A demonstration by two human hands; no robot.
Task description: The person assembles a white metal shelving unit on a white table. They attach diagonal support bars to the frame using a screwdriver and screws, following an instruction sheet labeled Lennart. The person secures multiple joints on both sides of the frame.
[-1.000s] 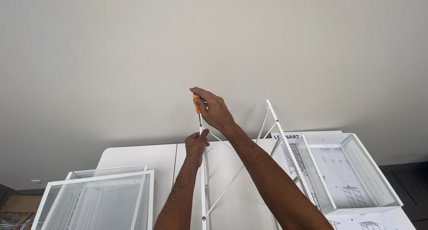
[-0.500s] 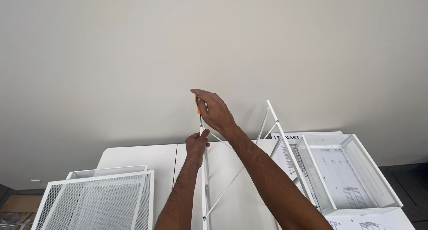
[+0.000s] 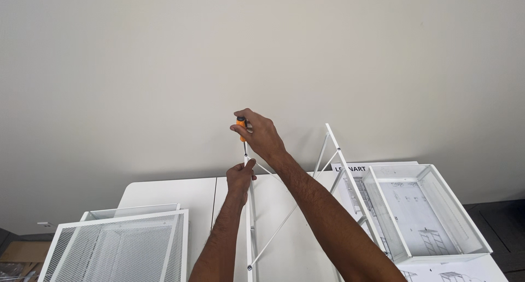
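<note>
My right hand [image 3: 261, 133] is closed around an orange-handled screwdriver [image 3: 241, 127], held upright with its tip pointing down onto the top of a white metal frame post [image 3: 250, 216]. Just below, my left hand [image 3: 240, 176] grips the upper end of that post and steadies it. Thin white cross braces [image 3: 284, 219] run diagonally from the post to a second white upright [image 3: 339, 161] on the right.
The frame stands on a white table [image 3: 175, 192] against a plain pale wall. White mesh baskets [image 3: 117, 246] lie at the lower left. At the right a white basket [image 3: 432, 213] rests on paper instruction sheets [image 3: 350, 175]. Dark floor shows at the far right.
The hands hold nearly the same pose; my right hand with the screwdriver has shifted only slightly at the post's top.
</note>
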